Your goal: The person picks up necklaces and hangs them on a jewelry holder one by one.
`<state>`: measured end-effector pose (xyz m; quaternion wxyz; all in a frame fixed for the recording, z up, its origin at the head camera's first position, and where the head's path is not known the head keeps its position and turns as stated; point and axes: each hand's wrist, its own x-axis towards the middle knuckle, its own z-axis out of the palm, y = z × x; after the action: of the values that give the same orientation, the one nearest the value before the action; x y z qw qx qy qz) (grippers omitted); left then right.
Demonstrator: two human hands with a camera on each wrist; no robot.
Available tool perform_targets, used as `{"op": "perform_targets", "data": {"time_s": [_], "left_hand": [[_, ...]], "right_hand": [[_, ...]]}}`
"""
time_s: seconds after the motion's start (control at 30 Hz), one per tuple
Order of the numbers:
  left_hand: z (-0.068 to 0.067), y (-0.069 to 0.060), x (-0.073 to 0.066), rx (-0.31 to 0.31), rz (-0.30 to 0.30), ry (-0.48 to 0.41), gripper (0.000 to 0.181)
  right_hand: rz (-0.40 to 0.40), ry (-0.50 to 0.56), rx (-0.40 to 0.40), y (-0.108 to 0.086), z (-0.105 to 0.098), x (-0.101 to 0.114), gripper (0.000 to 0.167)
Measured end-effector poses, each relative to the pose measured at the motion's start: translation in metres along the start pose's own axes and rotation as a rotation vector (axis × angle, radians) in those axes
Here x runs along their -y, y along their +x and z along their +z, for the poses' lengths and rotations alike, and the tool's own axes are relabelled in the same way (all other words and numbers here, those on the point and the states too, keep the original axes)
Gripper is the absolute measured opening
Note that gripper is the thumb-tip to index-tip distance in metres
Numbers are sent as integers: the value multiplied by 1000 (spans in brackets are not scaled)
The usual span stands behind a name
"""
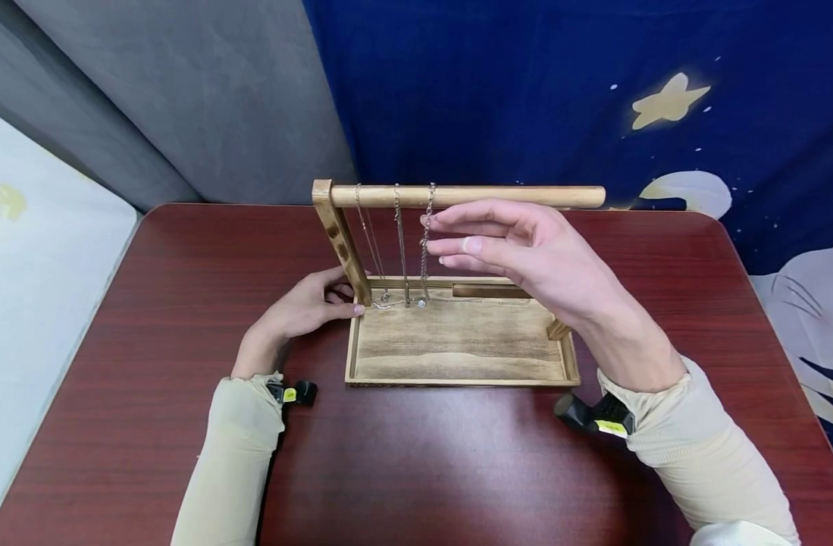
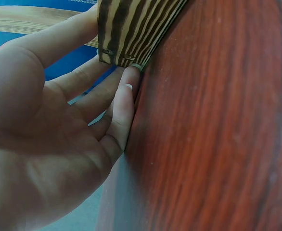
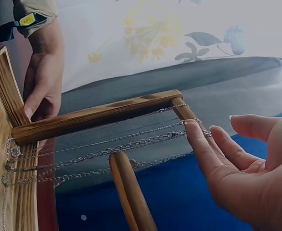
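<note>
A wooden jewelry stand (image 1: 457, 326) has a tray base and a round rod (image 1: 518, 196) across its top. Three silver-coloured necklaces hang from the rod's left half; the rightmost necklace (image 1: 424, 262) has a small pendant at the bottom. My left hand (image 1: 307, 303) holds the tray's left back corner, thumb by the foot of the left post (image 1: 341, 243). My right hand (image 1: 525, 246) is raised below the rod with fingers extended. Its fingertips touch or nearly touch the rightmost chain, and the thumb stands apart from them in the right wrist view. The right post is mostly hidden behind this hand.
The stand sits on a reddish-brown table (image 1: 443, 462). A thin chain (image 1: 515, 302) lies along the back of the tray. Behind the table hang a grey curtain (image 1: 218, 98) and a blue cloth (image 1: 491, 91) with stars.
</note>
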<state>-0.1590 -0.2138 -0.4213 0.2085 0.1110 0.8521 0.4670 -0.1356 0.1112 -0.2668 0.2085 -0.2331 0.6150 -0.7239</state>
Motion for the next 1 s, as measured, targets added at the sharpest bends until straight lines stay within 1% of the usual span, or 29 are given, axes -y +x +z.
{"op": "perform_targets", "data": {"time_s": [0.03,0.27,0.3,0.57,0.83,1.0], "left_hand": [[0,0,0,0,2,1,70],[0,2,3,11,39,-29,53],[0,2,3,11,40,-30,53],[0,2,0,3,30,-11,61],[0,1,0,5,16,2,61],[-1,0,1,4,15,12,68]], "right_hand": [[2,0,-3,0,0,0,31],[10,-16,-18,-3,-3,-3,32],[10,-19,-20,-4,-4,-4,32],[6,-95,-40,-11,-13,-12,34],[22,-141,-68,-19,-23,-17,33],[35,-162,-86,-23,-27,-18,33]]}}
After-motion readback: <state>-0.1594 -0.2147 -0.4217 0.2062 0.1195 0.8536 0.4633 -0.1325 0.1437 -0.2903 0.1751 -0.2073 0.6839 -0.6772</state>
